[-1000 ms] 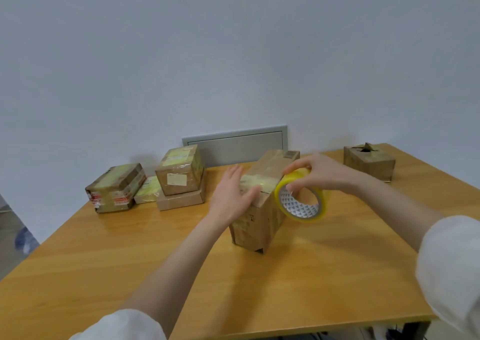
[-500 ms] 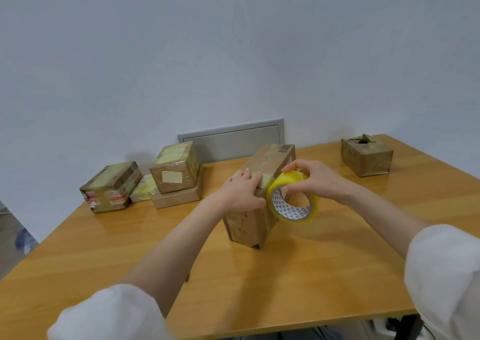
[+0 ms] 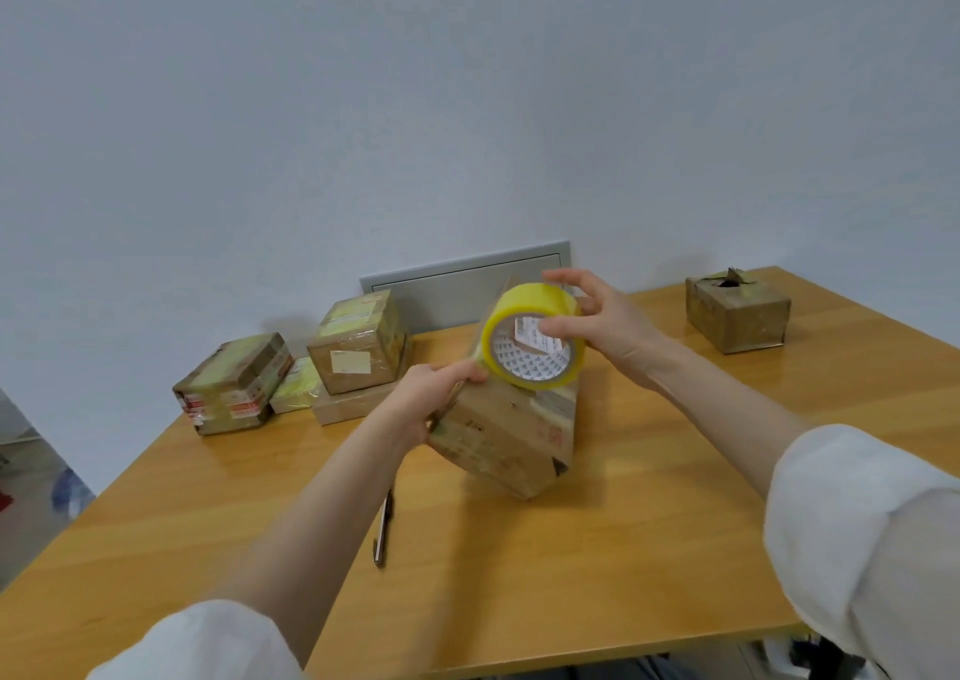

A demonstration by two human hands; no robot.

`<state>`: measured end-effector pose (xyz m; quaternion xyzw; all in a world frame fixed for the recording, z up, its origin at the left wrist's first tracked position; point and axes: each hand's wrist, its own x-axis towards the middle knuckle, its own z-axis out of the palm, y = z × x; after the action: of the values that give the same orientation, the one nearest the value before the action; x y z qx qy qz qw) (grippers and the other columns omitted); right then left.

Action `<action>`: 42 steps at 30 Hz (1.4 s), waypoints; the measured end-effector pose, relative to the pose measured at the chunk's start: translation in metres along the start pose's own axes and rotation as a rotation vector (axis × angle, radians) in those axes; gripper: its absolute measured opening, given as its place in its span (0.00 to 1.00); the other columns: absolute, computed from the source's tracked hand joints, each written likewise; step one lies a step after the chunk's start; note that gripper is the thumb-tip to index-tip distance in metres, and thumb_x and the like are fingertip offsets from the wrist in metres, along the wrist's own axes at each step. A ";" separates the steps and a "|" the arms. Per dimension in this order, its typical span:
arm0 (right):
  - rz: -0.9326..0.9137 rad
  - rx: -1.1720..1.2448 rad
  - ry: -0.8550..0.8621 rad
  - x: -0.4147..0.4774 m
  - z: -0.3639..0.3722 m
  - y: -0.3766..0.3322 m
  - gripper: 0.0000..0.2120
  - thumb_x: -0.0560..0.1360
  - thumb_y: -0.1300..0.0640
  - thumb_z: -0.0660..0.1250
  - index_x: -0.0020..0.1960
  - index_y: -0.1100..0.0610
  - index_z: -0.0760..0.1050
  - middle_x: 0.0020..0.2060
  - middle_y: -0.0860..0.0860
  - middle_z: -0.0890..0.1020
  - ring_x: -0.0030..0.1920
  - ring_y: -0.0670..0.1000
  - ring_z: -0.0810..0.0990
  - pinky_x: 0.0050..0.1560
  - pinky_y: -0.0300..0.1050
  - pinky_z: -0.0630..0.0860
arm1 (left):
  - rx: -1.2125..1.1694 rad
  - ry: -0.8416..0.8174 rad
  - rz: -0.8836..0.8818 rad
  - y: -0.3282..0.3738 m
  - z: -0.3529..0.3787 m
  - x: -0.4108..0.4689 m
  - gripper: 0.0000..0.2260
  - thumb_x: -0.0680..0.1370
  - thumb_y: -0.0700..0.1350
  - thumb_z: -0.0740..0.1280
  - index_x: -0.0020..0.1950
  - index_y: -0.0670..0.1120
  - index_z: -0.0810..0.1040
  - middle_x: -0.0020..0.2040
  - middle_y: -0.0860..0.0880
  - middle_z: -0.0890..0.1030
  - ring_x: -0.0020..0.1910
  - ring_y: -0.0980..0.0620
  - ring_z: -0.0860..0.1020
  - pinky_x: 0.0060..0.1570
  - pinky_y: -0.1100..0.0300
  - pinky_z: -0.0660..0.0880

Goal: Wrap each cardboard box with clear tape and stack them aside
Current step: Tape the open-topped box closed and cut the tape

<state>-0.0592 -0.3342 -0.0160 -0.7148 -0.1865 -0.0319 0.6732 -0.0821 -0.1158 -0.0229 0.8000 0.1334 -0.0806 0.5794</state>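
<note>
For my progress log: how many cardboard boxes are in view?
6: tilted box mid-table in the left hand; torn-topped box far right; four far left: red-taped box, small yellowish box, and upper box stacked on flat box. Others may hide behind.

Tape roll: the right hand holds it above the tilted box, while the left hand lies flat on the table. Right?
Not quite. In the head view the left hand grips the tilted box at its upper edge, not lying flat. The right hand does hold the tape roll above that box.
</note>
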 end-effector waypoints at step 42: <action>0.228 -0.782 -0.446 0.011 0.006 0.043 0.10 0.71 0.46 0.72 0.52 0.39 0.78 0.63 0.45 0.75 0.64 0.48 0.71 0.66 0.51 0.68 | 0.547 0.146 0.425 -0.048 -0.039 0.020 0.34 0.77 0.50 0.66 0.78 0.48 0.53 0.77 0.49 0.58 0.74 0.49 0.61 0.70 0.50 0.64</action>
<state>-0.0366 -0.3272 -0.0544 -0.9204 -0.2208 0.1289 0.2958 -0.0791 -0.0629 -0.0594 0.9391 -0.0216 0.0664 0.3366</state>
